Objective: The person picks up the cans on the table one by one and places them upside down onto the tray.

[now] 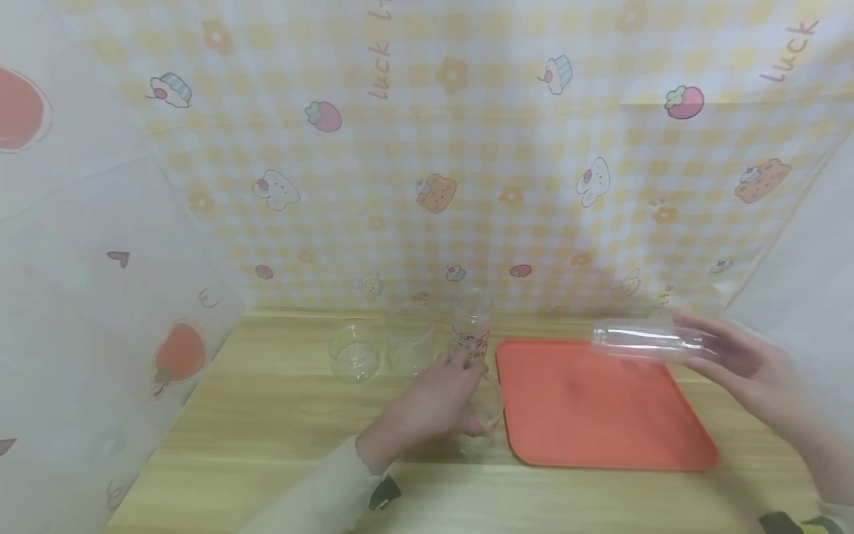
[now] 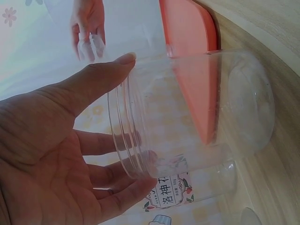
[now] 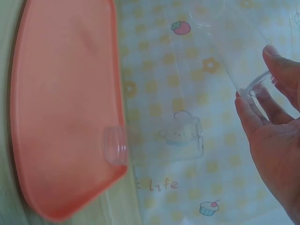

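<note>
My left hand [image 1: 434, 397] reaches down beside the orange tray [image 1: 567, 423]. Its thumb and fingers grip a wide clear jar [image 2: 197, 103] around the threaded rim, the thumb on one side and fingertips on the other. Whether that jar's base touches the table cannot be told. Above the tray's back right part, my right hand [image 1: 754, 363] holds a tall clear jar [image 1: 634, 340] by one end, lying nearly level in the head view. Another clear jar [image 3: 159, 143] stands neck down at the tray's back edge, seen in the right wrist view.
Behind my left hand stands a clear jar with a printed label [image 1: 471, 337]. To its left are a taller clear jar [image 1: 410, 345] and a low, wide one [image 1: 356, 360]. A yellow checked cloth [image 1: 400, 237] hangs at the back of the wooden table [image 1: 280, 415].
</note>
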The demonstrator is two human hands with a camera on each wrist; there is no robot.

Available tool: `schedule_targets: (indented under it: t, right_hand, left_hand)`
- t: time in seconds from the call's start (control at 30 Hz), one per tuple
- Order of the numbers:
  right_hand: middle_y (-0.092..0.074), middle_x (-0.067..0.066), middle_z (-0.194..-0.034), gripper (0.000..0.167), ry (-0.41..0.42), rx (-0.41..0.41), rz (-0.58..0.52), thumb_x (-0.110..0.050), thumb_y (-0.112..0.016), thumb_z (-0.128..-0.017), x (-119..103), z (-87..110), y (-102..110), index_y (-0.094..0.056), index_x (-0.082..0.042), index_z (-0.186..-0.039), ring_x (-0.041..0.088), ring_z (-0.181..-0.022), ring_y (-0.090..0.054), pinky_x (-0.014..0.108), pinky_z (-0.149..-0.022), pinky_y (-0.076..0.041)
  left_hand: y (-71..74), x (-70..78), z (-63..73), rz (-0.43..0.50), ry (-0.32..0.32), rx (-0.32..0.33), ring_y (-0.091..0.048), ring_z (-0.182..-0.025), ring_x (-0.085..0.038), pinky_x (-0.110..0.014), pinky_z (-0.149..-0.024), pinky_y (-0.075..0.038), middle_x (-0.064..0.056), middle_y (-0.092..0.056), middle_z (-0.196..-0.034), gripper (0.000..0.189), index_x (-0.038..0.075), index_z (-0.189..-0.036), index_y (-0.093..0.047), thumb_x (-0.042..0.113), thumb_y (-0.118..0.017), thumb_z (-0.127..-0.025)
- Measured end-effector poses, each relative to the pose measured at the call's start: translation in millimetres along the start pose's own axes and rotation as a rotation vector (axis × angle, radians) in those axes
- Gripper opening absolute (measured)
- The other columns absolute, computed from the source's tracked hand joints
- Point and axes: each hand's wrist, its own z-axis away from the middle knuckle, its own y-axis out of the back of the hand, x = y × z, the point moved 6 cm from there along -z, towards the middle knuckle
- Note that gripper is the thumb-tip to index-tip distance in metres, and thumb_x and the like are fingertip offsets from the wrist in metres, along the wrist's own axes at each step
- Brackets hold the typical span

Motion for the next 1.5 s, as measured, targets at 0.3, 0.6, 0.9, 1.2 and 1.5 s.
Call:
schedule_targets:
  t: [0.3,0.6,0.9,1.2,1.5]
  right_hand:
    - [-0.058,-0.001,-0.143,0.066,-0.052,-0.009,0.293,0.027,-0.064,-0.084,2,11.3,22,-0.048,0.008,-0.144,0.000,-0.120,-0.057,0.012,-0.091,-0.048]
    - [-0.058,-0.013,-0.139,0.069,-0.007,-0.101,0.311,0.031,-0.065,-0.078,6,8.5,43,-0.052,0.008,-0.141,-0.006,-0.124,-0.051,0.007,-0.096,-0.040]
    - [-0.052,-0.026,-0.135,0.079,0.194,-0.251,0.657,0.014,-0.085,-0.064,-1,-2.0,44,-0.063,-0.011,-0.135,-0.016,-0.124,-0.041,0.001,-0.093,-0.035]
    - [-0.064,-0.007,-0.115,0.071,0.204,-0.354,0.898,-0.006,-0.093,-0.058,8,-5.2,24,-0.064,-0.011,-0.122,0.009,-0.096,-0.063,0.011,-0.073,-0.048]
    - [-0.069,0.010,-0.110,0.064,0.230,-0.359,0.875,-0.007,-0.092,-0.059,18,0.2,5,-0.066,-0.001,-0.117,0.018,-0.099,-0.061,0.002,-0.084,-0.035]
  left_hand:
    - [0.1,-0.6,1.3,-0.003,-0.003,-0.006,-0.053,-0.119,-0.028,-0.039,-0.096,-0.053,-0.013,-0.057,-0.136,0.083,0.008,-0.140,-0.057,0.050,-0.088,-0.075]
    - [-1.0,-0.8,0.3,0.003,0.002,-0.005,-0.053,-0.120,-0.030,-0.040,-0.096,-0.053,-0.014,-0.056,-0.136,0.084,0.007,-0.140,-0.057,0.049,-0.088,-0.075]
    - [-1.6,-1.0,-0.5,0.003,0.010,-0.008,-0.054,-0.120,-0.029,-0.039,-0.094,-0.054,-0.013,-0.056,-0.137,0.084,0.009,-0.140,-0.056,0.050,-0.088,-0.074]
    - [-2.5,-2.2,-0.1,0.007,0.019,-0.015,-0.053,-0.120,-0.031,-0.040,-0.093,-0.055,-0.014,-0.055,-0.138,0.085,0.009,-0.141,-0.056,0.049,-0.089,-0.074]
    - [-2.3,-1.3,0.2,0.013,0.018,-0.011,-0.054,-0.119,-0.030,-0.039,-0.090,-0.057,-0.014,-0.055,-0.137,0.082,0.008,-0.139,-0.056,0.047,-0.089,-0.075]
